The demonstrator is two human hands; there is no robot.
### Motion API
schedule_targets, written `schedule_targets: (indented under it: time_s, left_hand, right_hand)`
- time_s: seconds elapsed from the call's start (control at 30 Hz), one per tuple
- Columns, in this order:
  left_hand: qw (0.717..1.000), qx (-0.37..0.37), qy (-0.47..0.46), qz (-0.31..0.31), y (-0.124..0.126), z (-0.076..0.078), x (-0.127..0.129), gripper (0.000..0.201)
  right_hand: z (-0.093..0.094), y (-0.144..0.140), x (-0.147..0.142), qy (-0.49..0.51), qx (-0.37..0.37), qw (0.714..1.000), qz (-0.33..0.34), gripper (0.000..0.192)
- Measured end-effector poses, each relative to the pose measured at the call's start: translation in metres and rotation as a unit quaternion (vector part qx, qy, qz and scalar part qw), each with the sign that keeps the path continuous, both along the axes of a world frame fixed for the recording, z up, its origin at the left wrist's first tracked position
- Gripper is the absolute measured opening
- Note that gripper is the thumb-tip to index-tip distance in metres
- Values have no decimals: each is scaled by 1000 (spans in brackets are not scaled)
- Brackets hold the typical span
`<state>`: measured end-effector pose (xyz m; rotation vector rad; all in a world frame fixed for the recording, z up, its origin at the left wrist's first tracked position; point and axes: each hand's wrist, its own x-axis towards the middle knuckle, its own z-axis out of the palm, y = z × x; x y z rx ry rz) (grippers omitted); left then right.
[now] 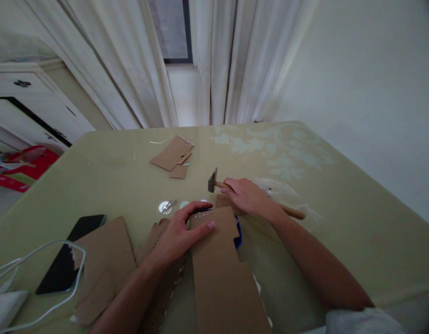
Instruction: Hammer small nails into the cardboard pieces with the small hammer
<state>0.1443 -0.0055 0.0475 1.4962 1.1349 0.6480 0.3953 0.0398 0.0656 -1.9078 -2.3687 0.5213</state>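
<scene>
My right hand point(247, 195) is wrapped round the wooden handle of a hammer point(212, 181), near its head. The handle's end sticks out behind the wrist. My left hand point(182, 234) grips the top left corner of a long cardboard strip point(217, 260), thumb on top and fingers over the far edge. A row of small metal nail heads point(203, 215) shows along that end. Something blue point(238, 232) peeks out from under the strip's right edge. Several loose nails point(169, 206) lie on a white disc beyond my left hand.
Torn cardboard pieces point(172, 153) lie at the back of the table point(113, 171). At the left are a phone point(85, 232), another cardboard piece point(103, 264) and a white cable point(57, 306). A clear plastic bag point(287, 192) lies by the right hand. A wall borders the right side.
</scene>
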Motion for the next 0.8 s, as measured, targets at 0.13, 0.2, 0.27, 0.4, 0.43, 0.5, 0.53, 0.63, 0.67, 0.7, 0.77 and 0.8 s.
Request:
schedule_targets:
  time_s: [0.13,0.2,0.27,0.4,0.43,0.5,0.53,0.63,0.67,0.7,0.77,0.8]
  left_hand:
    - [998,-42,-30,-38,1,-3,0,57]
    - [997,-49,-41,-41,1,-5,1,56]
    - [997,-56,-45,-42,2,-4,0,56]
    - [997,-64,-37,-39,5,-2,-5,53]
    - [997,-64,-33,-33,6,-3,-7,52]
    - [998,-57,-26,-21,9,-6,-13,52]
    - [998,-48,-22,-18,11,-8,-16,51]
    - [1000,-5,-5,-26,16,-14,-23,51]
    - [1000,3,-2,-31,17,-15,-25,53]
    - [999,5,-5,-37,18,-15,-26,56]
    - [999,-3,-33,-35,19,-13,-28,61]
    - [998,-7,-53,-25,20,-11,-29,61]
  right_hand:
    - [-17,5,-6,6,-3,1000,-15,33]
    - [-21,6,-8,7,-5,1000,-20,33]
    - [-26,6,-9,8,-7,1000,-24,33]
    - [-33,8,-10,11,-10,1000,-25,32]
    - [-34,8,-10,11,-11,1000,-23,32]
    - [-35,8,-10,10,-13,1000,-20,33]
    - [-35,8,-11,9,-13,1000,-19,33]
    - [-34,8,-12,1,-18,1000,-18,33]
    - [-33,7,-12,-3,-20,1000,-19,33]
    - [-33,7,-13,-7,-22,1000,-19,33]
    - [-33,6,-15,-16,-27,999,-21,34]
    - [-34,5,-16,-21,-29,999,-23,34]
